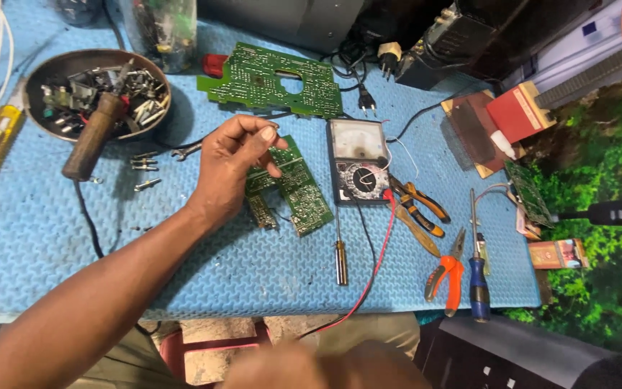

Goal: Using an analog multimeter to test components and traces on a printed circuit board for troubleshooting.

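Right at the bottom edge there's a blurry right hand (304, 364), can't tell if it's open or closed. Past it on the blue foam mat (52, 252) lie a small screwdriver (340, 248) and orange pliers (446, 274). The left hand (232, 169) hovers mid-mat, thumb and fingertips pinched together on something too tiny to make out, right over the small green circuit board (293, 189). Just beside that sits an analog multimeter (358, 162). Further back: a bigger green board (271, 81) and a bowl of metal parts (95, 94).
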